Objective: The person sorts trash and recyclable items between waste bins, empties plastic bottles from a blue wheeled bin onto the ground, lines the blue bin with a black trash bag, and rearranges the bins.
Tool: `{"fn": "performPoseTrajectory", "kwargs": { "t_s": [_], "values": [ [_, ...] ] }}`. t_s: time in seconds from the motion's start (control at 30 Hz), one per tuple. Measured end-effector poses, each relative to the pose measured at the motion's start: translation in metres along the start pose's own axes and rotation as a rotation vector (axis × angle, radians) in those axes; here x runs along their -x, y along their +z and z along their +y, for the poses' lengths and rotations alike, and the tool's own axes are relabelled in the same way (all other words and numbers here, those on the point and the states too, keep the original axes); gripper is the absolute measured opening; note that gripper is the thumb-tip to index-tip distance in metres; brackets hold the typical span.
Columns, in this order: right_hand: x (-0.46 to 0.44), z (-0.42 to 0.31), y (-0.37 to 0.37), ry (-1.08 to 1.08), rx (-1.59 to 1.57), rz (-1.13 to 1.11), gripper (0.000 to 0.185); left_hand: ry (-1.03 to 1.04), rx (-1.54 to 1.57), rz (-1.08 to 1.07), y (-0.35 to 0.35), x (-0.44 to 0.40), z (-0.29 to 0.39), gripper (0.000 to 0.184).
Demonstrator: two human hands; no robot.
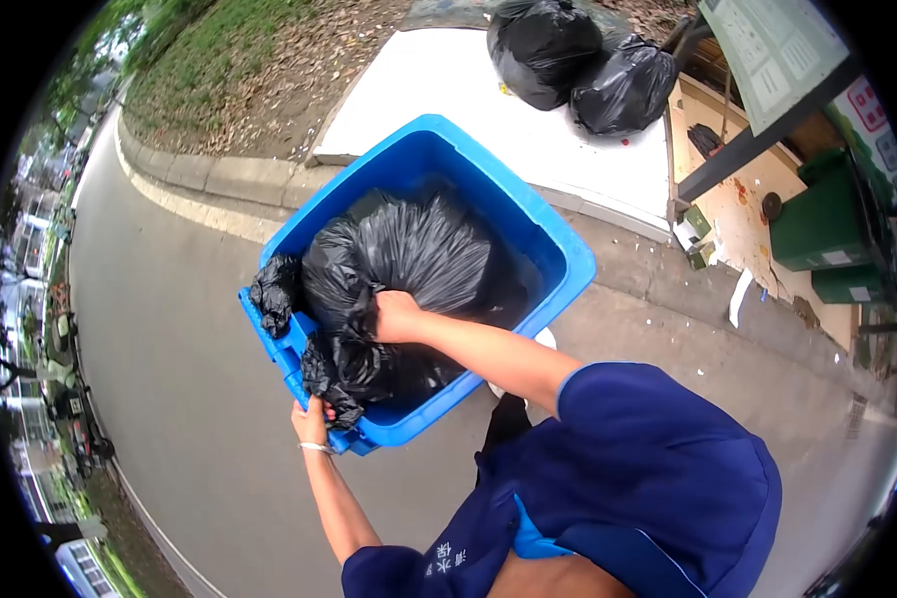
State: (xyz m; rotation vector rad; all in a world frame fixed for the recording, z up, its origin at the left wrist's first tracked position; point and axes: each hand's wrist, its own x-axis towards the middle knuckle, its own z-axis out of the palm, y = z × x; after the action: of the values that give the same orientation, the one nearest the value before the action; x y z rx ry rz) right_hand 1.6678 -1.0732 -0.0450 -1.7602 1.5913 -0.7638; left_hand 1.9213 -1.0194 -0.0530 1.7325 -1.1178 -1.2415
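Left hand is gripping the edge of a blue plastic bin; right hand is clamping the black plastic bag inside.

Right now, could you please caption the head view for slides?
Right hand gripping a black bag inside a blue bin, left hand holding its edge.

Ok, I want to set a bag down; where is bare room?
The white slab has room between the leafy ground and two black bags; the grey road is open left of the blue bin. Crowded inside the bin, where the right hand holds a bulging bag, and littered by green bins.
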Motion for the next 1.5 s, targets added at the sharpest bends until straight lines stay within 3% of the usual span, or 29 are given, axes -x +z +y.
{"fn": "performPoseTrajectory", "kwargs": {
  "t_s": [0.03, 0.13, 0.2, 0.23, 0.27, 0.33, 0.4, 0.43, 0.47, 0.53, 0.73, 1.0, 1.1, 1.23, 1.37, 1.5],
  "values": [
    [-0.001, 0.032, 0.035, -0.162, 0.004, 0.127, 0.026, -0.022, 0.027, 0.028, 0.005, 0.017, -0.002, 0.010],
    [0.045, 0.018, -0.009, -0.358, -0.047, -0.083, 0.022, -0.020, 0.100, 0.049, 0.028, 0.096, -0.012, 0.009],
    [0.063, 0.012, -0.007, -0.377, 0.031, -0.235, 0.022, -0.158, 0.213, 0.139, 0.039, 0.152, -0.031, 0.010],
    [0.072, 0.016, 0.014, -0.448, -0.185, -0.140, 0.020, -0.224, 0.287, 0.177, 0.043, 0.179, -0.039, 0.013],
    [0.081, 0.011, 0.022, -0.485, -0.265, -0.185, 0.021, -0.257, 0.261, 0.205, 0.048, 0.202, -0.036, 0.014],
    [0.091, -0.009, 0.015, -0.591, -0.141, -0.403, 0.022, -0.290, 0.376, 0.331, 0.052, 0.233, -0.044, 0.012],
    [0.098, -0.017, 0.027, -0.650, -0.329, -0.339, 0.026, -0.312, 0.394, 0.432, 0.043, 0.247, -0.053, 0.010],
    [0.097, -0.026, 0.032, -0.628, -0.290, -0.455, 0.031, -0.317, 0.358, 0.483, 0.036, 0.249, -0.058, 0.010],
    [0.096, -0.031, 0.050, -0.713, -0.417, -0.357, 0.019, -0.313, 0.320, 0.533, 0.026, 0.246, -0.064, 0.010],
    [0.085, -0.050, 0.062, -0.728, -0.277, -0.496, 0.020, -0.339, 0.249, 0.626, 0.006, 0.234, -0.069, 0.010],
    [0.041, -0.059, 0.111, -0.847, -0.329, -0.455, 0.017, -0.378, 0.157, 0.642, -0.021, 0.216, -0.084, 0.010],
    [0.011, -0.041, 0.081, -0.768, -0.327, -0.572, 0.016, -0.331, 0.115, 0.694, 0.021, 0.209, -0.041, 0.009],
    [-0.015, -0.033, 0.052, -0.602, -0.356, -0.631, 0.024, -0.329, 0.137, 0.710, 0.044, 0.196, -0.014, 0.010],
    [-0.056, -0.007, 0.041, -0.655, -0.512, -0.433, 0.035, -0.239, 0.073, 0.724, 0.075, 0.165, 0.023, 0.011],
    [-0.092, 0.005, -0.018, -0.516, -0.388, -0.582, 0.031, -0.195, 0.005, 0.720, 0.095, 0.132, 0.051, 0.011],
    [-0.120, 0.028, 0.003, -0.619, -0.483, -0.568, 0.028, -0.240, -0.006, 0.739, 0.105, 0.110, 0.067, 0.012]
  ]
}}
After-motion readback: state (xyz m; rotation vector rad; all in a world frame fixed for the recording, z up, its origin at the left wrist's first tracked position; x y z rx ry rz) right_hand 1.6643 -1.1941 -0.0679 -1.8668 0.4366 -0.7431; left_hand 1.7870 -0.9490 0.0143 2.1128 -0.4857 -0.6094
